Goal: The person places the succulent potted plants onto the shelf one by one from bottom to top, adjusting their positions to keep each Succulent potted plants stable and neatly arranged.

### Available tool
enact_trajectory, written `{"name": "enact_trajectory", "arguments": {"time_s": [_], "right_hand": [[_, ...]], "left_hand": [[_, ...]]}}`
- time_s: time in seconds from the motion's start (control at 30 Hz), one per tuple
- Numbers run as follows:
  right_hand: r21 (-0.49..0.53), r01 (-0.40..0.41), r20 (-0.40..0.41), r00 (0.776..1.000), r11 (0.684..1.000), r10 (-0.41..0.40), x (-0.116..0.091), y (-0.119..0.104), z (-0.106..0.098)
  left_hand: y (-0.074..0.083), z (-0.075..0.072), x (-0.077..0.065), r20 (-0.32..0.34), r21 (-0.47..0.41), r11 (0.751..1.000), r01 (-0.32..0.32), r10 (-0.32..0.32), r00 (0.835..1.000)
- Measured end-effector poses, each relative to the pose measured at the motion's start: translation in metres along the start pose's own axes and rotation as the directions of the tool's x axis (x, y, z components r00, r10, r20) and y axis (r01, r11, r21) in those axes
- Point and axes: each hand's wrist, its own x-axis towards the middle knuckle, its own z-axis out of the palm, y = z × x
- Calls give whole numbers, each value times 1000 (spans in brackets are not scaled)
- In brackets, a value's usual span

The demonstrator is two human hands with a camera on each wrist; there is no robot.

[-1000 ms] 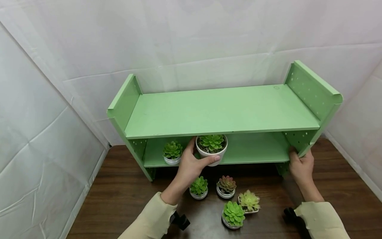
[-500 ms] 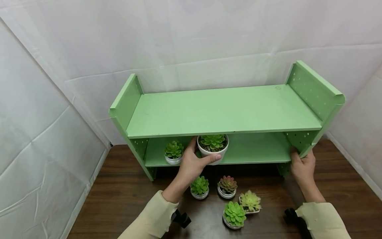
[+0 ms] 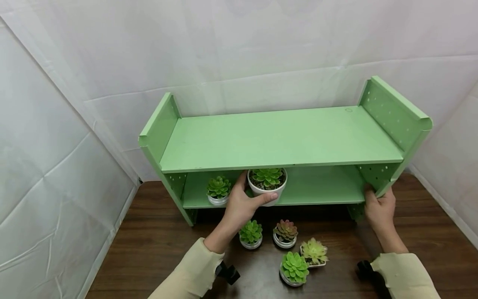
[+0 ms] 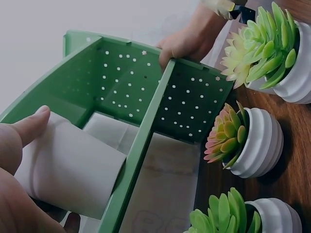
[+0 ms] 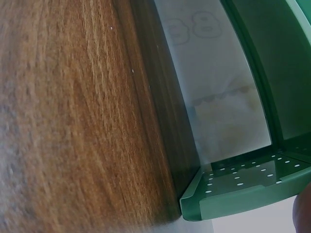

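Note:
In the head view my left hand (image 3: 240, 206) grips a white pot with a green succulent (image 3: 267, 182), thumb across its front and fingers around its left side. The pot is at the front edge of the lower board of a green two-tier shelf (image 3: 284, 137); the left wrist view shows its white wall (image 4: 73, 165) close by that edge. My right hand (image 3: 379, 207) holds the shelf's right side panel low down, its fingertips hidden behind the panel. A smaller potted green succulent (image 3: 218, 190) stands on the lower board, left of my left hand.
On the brown wooden table (image 3: 149, 249), before the shelf, stand a green succulent (image 3: 251, 234), a reddish succulent (image 3: 285, 233), a pale yellow-green succulent (image 3: 313, 251) and a bright green succulent (image 3: 294, 269), all in white pots. White cloth (image 3: 239, 50) hangs behind the shelf.
The whole scene drifts slightly to the right in the head view. Both hands keep their holds, and the pot stays at the lower board's front edge.

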Motion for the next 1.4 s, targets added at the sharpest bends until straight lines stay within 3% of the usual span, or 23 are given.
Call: {"name": "enact_trajectory", "arguments": {"time_s": [0.83,1.23,1.4], "right_hand": [[32,-11,7,1000,999,11,-1,3,1],[20,-41,7,999,999,41,6,41,-1],[27,-31,-15,999,999,31,4,25,-1]], "left_hand": [[-3,0,-2,-9,20,1000,-24,25,1000],[-10,0,-6,-33,68,998,-4,6,999],[-9,-1,-10,-42,62,998,-23,26,999]]}}
